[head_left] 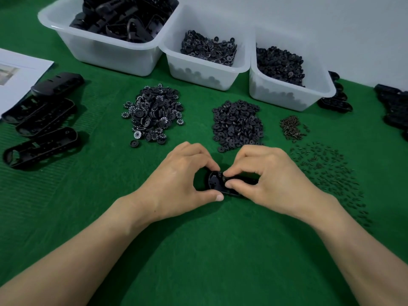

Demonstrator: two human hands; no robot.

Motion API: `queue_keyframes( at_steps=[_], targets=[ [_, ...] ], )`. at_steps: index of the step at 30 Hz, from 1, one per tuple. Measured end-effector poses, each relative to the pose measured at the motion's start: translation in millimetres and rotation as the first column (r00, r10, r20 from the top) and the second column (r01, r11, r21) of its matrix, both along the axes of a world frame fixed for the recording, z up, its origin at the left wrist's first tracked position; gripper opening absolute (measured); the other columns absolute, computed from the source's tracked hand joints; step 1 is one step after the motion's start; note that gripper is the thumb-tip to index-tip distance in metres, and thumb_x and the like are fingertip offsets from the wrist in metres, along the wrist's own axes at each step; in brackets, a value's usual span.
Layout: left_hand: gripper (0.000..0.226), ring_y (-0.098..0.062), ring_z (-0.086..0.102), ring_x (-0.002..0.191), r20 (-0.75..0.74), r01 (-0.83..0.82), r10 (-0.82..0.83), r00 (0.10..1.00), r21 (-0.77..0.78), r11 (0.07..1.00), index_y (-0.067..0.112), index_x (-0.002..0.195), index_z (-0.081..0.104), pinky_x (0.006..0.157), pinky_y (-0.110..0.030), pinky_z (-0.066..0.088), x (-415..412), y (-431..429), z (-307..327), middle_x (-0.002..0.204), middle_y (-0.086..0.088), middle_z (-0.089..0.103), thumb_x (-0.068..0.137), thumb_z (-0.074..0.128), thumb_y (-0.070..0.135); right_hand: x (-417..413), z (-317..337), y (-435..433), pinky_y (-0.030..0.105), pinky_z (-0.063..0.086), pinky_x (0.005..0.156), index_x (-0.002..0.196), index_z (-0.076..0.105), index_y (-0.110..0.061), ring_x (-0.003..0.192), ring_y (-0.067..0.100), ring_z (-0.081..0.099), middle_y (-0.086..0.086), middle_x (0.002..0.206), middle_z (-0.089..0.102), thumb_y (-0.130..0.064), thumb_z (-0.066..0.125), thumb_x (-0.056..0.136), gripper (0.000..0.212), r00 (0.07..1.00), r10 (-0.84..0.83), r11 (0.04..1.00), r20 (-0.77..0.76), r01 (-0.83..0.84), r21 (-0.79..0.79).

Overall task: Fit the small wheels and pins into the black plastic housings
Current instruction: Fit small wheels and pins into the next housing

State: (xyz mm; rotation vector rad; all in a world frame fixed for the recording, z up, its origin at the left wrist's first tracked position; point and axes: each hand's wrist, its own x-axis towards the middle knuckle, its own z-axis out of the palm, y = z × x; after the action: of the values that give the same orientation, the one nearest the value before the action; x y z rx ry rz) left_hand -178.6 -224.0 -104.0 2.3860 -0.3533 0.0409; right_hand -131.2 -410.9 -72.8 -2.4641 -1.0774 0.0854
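Now — housing (214, 181) between left grip (183, 175), right grip (270, 180).

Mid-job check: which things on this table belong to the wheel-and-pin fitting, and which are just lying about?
In the job: housing held by left hand and right hand; numbered wheels pile; plain wheels pile; scattered pins; spare housings at left; three stock bins.
Lying about: printed sheet at far left; dark parts at the right edge, too unclear to name.
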Motion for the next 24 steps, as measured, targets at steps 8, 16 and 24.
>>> queue_keyframes(
  at_steps=[8, 16, 24],
  targets=[
    [0.042, -0.008, 0.043, 0.096, -0.010, 0.005, -0.005, 1.000, 0.001, 1.000, 0.022, 0.097, 0.064, 0.086, -0.018, 0.032, 0, 0, 1, 0.100, 0.010, 0.054, 0.064, 0.074, 0.045, 35, -7, 21, 0.034, 0.046, 0.073, 0.109, 0.067, -0.030, 0.080, 0.016, 0.052, -0.006, 0.089, 0.053, -0.024, 0.061, 0.087, 0.024, 0.986, -0.115, 0.987, 0.119, 0.127, -0.099],
    [0.042, -0.008, 0.043, 0.094, -0.001, 0.006, -0.006, 1.000, -0.005, 1.000, 0.021, 0.099, 0.064, 0.086, -0.020, 0.033, 0, 1, 1, 0.099, 0.009, 0.055, 0.064, 0.074, 0.044, 24, -5, 7, 0.034, 0.047, 0.068, 0.091, 0.072, -0.020, 0.074, 0.013, 0.053, -0.007, 0.083, 0.055, -0.026, 0.069, 0.080, 0.013, 0.993, -0.088, 0.993, 0.076, 0.093, -0.067],
    [0.041, -0.006, 0.043, 0.093, -0.004, 0.000, 0.000, 1.000, -0.009, 1.000, 0.023, 0.097, 0.064, 0.085, -0.019, 0.033, 0, 1, -1, 0.098, 0.010, 0.055, 0.064, 0.074, 0.045, -3, 1, -18, 0.039, 0.052, 0.065, 0.092, 0.074, -0.018, 0.072, 0.014, 0.059, -0.006, 0.080, 0.062, -0.022, 0.072, 0.077, 0.016, 0.999, -0.036, 0.999, 0.014, 0.036, 0.001]
  ],
)
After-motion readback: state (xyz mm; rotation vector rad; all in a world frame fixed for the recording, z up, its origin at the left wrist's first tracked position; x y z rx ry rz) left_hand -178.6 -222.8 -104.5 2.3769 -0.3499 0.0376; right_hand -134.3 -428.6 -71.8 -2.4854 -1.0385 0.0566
